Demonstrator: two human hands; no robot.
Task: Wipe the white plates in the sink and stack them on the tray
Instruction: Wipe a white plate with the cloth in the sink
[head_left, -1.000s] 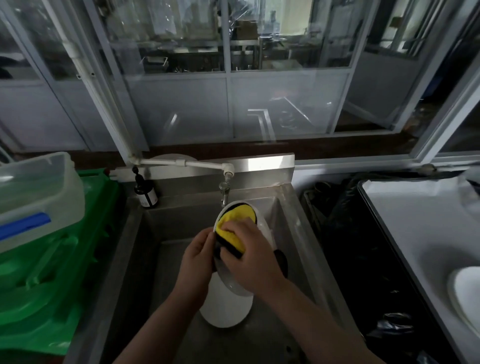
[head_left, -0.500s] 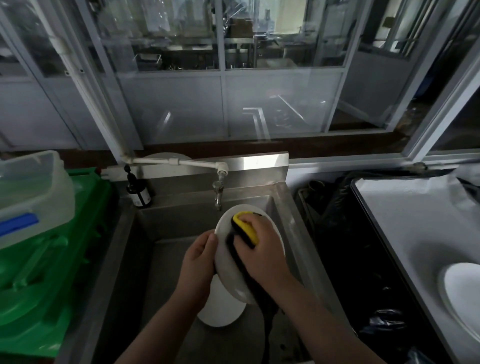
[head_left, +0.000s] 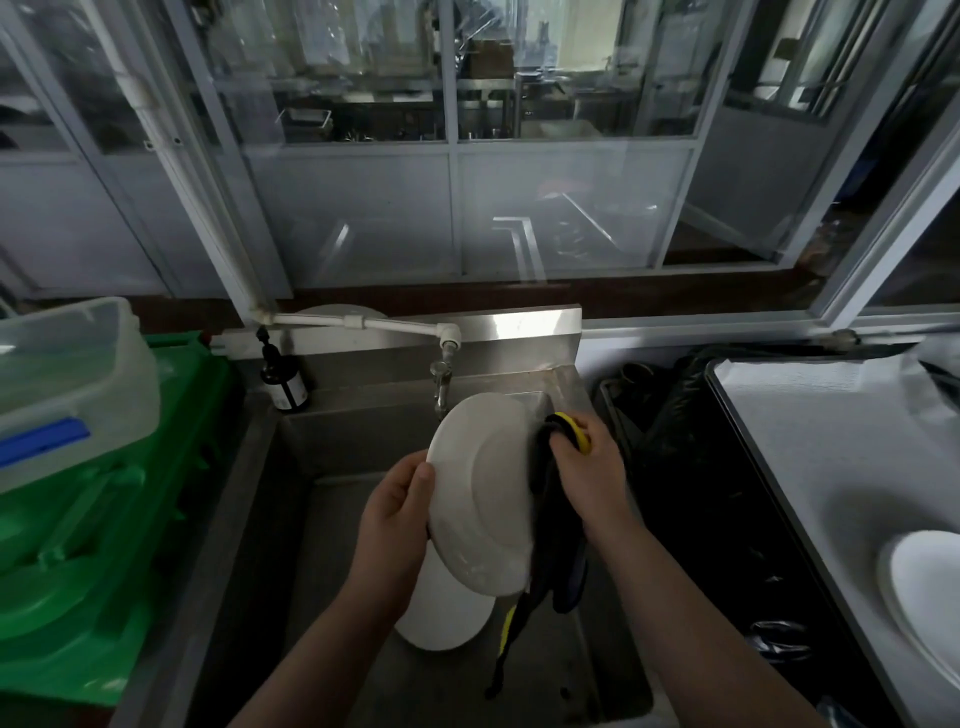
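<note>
Over the steel sink (head_left: 363, 691) my left hand (head_left: 397, 514) grips the left rim of a white plate (head_left: 485, 493), tilted on edge with its underside toward me. My right hand (head_left: 589, 470) grips a black and yellow cloth (head_left: 558, 551) at the plate's right edge; the cloth hangs down past the plate. A second white plate (head_left: 441, 613) lies on the sink floor, partly hidden behind the held one. Another white plate (head_left: 924, 597) rests on the tray (head_left: 810, 447) at the right.
A tap (head_left: 441, 384) hangs just behind the held plate. A dark bottle (head_left: 283, 382) stands at the sink's back left corner. Green crates (head_left: 93, 519) with a clear tub (head_left: 72, 379) fill the left. A black bin bag (head_left: 691, 467) sits between sink and tray.
My right hand has slid the cloth from the plate's middle to its right edge, and the plate has turned so more of its underside shows. The cloth now hangs lower.
</note>
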